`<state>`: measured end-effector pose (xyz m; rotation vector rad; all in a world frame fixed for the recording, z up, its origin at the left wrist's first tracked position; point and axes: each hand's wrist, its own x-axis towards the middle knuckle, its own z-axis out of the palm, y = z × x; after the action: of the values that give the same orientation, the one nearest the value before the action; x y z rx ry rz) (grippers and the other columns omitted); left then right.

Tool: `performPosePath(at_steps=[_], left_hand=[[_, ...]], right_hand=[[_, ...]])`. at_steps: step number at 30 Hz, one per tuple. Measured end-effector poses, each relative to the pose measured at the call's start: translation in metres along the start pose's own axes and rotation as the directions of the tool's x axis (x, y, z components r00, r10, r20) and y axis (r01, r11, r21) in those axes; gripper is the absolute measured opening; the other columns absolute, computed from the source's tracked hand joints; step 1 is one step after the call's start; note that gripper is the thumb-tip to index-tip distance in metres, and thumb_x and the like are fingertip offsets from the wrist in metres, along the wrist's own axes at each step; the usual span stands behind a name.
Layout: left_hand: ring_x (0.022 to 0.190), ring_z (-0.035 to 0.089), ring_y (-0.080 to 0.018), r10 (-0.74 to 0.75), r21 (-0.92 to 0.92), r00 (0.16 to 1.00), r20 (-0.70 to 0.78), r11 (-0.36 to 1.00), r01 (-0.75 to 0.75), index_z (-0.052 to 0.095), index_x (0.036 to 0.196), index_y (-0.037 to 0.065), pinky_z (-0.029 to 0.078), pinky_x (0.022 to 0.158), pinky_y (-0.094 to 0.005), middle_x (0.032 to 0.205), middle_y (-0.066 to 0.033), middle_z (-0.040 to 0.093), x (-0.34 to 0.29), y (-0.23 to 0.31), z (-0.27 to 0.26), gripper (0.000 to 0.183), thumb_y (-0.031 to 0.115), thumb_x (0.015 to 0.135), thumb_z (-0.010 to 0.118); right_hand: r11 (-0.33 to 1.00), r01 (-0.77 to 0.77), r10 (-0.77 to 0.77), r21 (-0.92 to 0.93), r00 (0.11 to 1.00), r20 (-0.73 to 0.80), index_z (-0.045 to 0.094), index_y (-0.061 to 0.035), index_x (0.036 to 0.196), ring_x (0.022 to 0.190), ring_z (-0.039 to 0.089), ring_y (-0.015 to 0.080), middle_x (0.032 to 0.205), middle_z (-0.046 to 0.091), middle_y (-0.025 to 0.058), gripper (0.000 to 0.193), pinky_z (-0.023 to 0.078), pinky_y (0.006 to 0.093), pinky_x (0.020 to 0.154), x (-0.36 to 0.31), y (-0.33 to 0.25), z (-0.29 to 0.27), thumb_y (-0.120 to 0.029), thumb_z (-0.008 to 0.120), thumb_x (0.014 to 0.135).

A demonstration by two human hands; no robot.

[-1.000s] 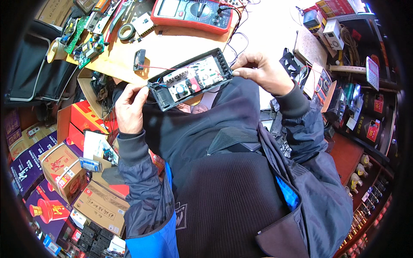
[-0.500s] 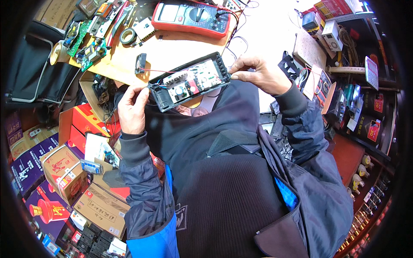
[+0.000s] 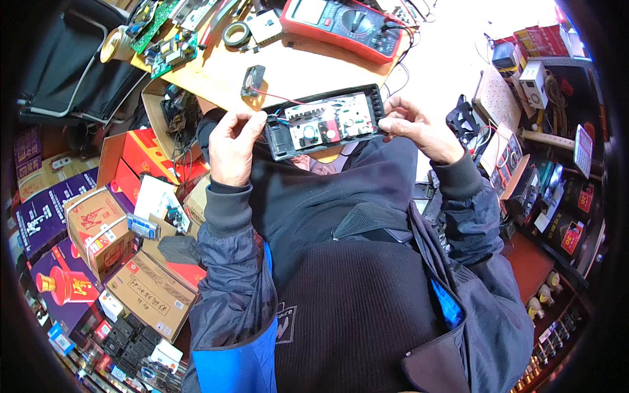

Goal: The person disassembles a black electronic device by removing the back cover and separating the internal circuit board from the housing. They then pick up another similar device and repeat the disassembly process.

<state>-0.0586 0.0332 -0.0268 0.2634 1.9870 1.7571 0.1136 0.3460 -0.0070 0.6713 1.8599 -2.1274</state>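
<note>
body: dark jacket and black knitted front fill the lower view, both sleeves reaching up toward the desk.
left hand point(image 3: 230, 149): fingers curled shut around the left end of an open black case point(image 3: 325, 122), thumb on its top edge.
right hand point(image 3: 417, 128): fingertips pinched closed on the right end of the same case, just under its vented edge.
open black case: held level between both hands, just above the near edge of the desk point(image 3: 314, 69), lid off, a pale circuit board point(image 3: 327, 120) showing inside.
wires: thin red and blue leads sit by the left fingertips; the red one runs up to a small black part point(image 3: 253, 80) lying on the desk just beyond them.
step, as a guess: looking over the bared board, or turning it for a better view.
next move, as a guess: a steady two-handed hold and slack kept in the red lead.
further off: a red meter point(image 3: 345, 23) well beyond the fingers.
left of left hand: cardboard boxes point(image 3: 98, 226).
</note>
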Motion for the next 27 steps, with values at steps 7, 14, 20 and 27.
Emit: performPosePath(at_steps=[7, 14, 20, 27], left_hand=[[0.077, 0.058, -0.0059, 0.022, 0.082, 1.000, -0.010, 0.996, -0.021, 0.072, 0.096, 0.000, 0.047, 0.071, -0.0229, 0.084, 0.0021, 0.066, 0.003, 0.005, 0.004, 0.017, 0.015, 0.098, 0.077], [0.080, 0.063, -0.0072, 0.068, 0.068, 0.996, 0.053, 0.995, -0.072, 0.072, 0.102, -0.001, 0.051, 0.075, -0.0235, 0.087, -0.0004, 0.071, 0.004, 0.003, -0.003, 0.018, 0.016, 0.098, 0.078], [0.100, 0.069, -0.0181, 0.316, 0.310, 0.948, -0.029, 0.905, -0.292, 0.066, 0.130, 0.002, 0.057, 0.085, -0.0317, 0.121, -0.0124, 0.068, 0.025, 0.020, -0.015, 0.045, 0.015, 0.090, 0.079], [0.123, 0.058, -0.0390, 0.390, 0.596, 0.789, 0.475, 0.517, -0.615, 0.066, 0.136, 0.009, 0.040, 0.114, -0.0471, 0.131, -0.0170, 0.065, 0.083, 0.043, -0.022, 0.061, 0.022, 0.077, 0.076]], right_hand=[[0.997, 0.073, -0.073, -0.034, 0.997, 0.026, 0.059, -0.0053, 0.118, 0.092, 0.064, 0.0130, 0.100, 0.062, 0.0012, 0.025, 0.056, 0.0289, 0.087, -0.001, 0.001, 0.003, -0.009, 0.073, 0.097], [0.992, 0.107, -0.106, -0.064, 0.994, 0.013, 0.061, 0.0001, 0.120, 0.092, 0.067, 0.0129, 0.100, 0.066, 0.0039, 0.026, 0.056, 0.0276, 0.085, -0.003, 0.002, -0.001, -0.012, 0.073, 0.100], [0.994, 0.101, -0.103, -0.037, 0.994, -0.031, 0.060, -0.0012, 0.131, 0.098, 0.061, 0.0074, 0.106, 0.066, 0.0007, 0.035, 0.048, 0.0217, 0.091, -0.007, 0.008, 0.002, -0.017, 0.071, 0.102], [0.986, 0.158, -0.160, -0.047, 0.985, -0.056, 0.055, 0.0026, 0.140, 0.109, 0.062, 0.0123, 0.116, 0.066, 0.0065, 0.045, 0.051, 0.0267, 0.099, -0.009, 0.008, 0.005, -0.015, 0.071, 0.102]])
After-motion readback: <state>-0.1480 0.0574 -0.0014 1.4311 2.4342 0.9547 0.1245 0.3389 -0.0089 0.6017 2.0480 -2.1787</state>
